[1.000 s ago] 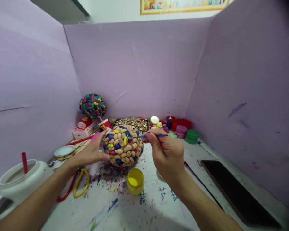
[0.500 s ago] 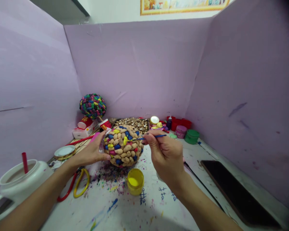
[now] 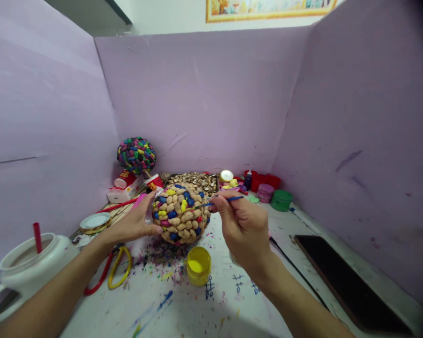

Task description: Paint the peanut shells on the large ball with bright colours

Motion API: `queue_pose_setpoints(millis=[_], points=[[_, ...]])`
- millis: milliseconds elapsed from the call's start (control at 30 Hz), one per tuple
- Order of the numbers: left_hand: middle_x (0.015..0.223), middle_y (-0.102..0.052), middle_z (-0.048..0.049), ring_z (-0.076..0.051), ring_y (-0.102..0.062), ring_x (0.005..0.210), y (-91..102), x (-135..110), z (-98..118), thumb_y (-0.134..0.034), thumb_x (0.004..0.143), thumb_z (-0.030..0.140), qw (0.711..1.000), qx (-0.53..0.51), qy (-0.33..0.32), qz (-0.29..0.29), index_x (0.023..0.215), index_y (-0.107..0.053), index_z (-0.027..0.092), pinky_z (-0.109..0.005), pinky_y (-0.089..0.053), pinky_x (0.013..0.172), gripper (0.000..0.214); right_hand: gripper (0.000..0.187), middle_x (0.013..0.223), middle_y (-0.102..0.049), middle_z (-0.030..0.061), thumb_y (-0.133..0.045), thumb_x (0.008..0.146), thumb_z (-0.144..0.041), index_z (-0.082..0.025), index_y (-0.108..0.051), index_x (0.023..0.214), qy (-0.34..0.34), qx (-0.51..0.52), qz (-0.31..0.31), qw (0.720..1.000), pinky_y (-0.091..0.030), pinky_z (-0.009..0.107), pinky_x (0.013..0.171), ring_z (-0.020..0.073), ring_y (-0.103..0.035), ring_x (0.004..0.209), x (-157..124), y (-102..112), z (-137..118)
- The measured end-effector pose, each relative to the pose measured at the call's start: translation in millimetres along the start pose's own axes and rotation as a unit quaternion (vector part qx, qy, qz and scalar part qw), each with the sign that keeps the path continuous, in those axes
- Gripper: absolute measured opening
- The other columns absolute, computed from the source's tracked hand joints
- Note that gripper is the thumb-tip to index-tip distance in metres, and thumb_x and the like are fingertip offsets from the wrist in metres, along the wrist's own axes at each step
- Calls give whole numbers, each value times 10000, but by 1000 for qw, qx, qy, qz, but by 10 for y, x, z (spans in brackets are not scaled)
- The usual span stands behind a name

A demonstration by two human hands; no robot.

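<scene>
A ball covered in peanut shells [image 3: 181, 220] stands at the centre, mostly plain tan with some shells painted yellow, blue, pink and red. My left hand [image 3: 141, 218] grips its left side, thumb low and fingers behind the top edge. Pinched in my right hand [image 3: 241, 220] is a thin blue paintbrush [image 3: 225, 201], pointing left. Its tip is in front of the ball, just below a yellow-painted shell; whether it touches is unclear. An open jar of yellow paint [image 3: 199, 266] sits in front of the ball.
A second, fully painted ball [image 3: 136, 155] rests at the back left. Behind stands a tray of shells [image 3: 193, 180]. Scissors [image 3: 120, 267] and a white jug [image 3: 35, 267] are at left. A green pot [image 3: 281, 200] and a black phone-like slab [image 3: 348, 281] lie right.
The brush tip has shifted slightly right and down, off the yellow shell. My left hand and the ball stay where they were.
</scene>
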State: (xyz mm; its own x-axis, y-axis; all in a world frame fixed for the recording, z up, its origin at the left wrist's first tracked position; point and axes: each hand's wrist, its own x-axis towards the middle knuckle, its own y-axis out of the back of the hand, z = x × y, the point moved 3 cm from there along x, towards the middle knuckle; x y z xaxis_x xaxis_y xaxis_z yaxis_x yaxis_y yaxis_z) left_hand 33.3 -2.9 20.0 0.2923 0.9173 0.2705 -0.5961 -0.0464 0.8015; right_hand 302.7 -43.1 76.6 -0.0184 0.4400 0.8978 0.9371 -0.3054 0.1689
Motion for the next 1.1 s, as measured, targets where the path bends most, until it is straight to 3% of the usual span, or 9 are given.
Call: queue_pose_setpoints(millis=[1100], points=[[1451, -334, -204, -395, -358, 1311, -16, 1, -18, -696, 653, 614, 1000, -30, 2, -7, 1450, -143, 174, -581, -283, 1066, 1065, 148, 631, -666, -7, -505, 889, -177, -190, -612, 788, -2, 2, -5, 1000, -482, 222, 530, 120, -634, 565, -2, -11, 3]])
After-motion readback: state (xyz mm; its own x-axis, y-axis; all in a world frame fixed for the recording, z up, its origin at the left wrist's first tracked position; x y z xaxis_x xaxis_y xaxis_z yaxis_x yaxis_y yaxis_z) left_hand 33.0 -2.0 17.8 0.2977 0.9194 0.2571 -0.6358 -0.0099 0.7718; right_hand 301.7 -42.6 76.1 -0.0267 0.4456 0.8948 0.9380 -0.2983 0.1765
